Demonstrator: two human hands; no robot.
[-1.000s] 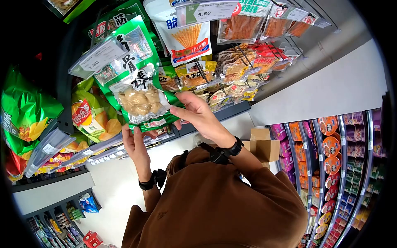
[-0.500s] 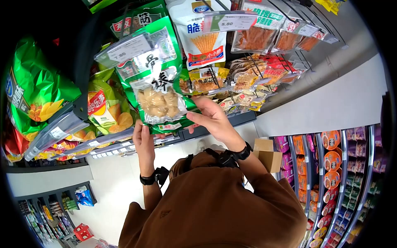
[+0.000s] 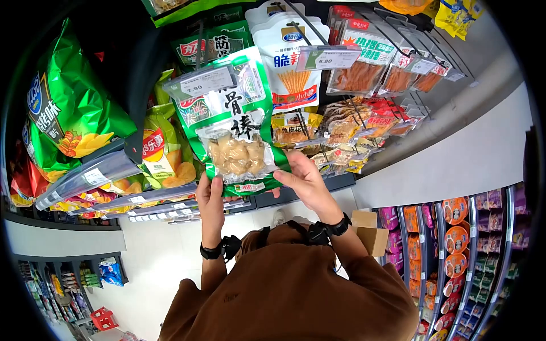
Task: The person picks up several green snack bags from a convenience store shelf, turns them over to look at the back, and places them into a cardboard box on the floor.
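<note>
A green snack packet point(image 3: 236, 131) with a clear window showing pale round pieces hangs on a display hook under a 7.80 price tag point(image 3: 200, 82). My left hand point(image 3: 210, 196) grips its lower left corner. My right hand point(image 3: 304, 181) pinches its lower right edge. Both wrists carry black straps. The packet's bottom rests between my two hands.
More hanging packets surround it: a white 5.80 breadstick bag point(image 3: 290, 62), orange dried-meat packs point(image 3: 375, 71), green crisp bags point(image 3: 68, 108) at left. Shelf rails point(image 3: 142, 202) with price labels run below. Cardboard boxes point(image 3: 369, 230) and instant-noodle shelves point(image 3: 455, 238) stand at right.
The view has shifted, so the packet and both hands sit further right and lower in frame. Both hands keep their hold on the packet's bottom corners.
</note>
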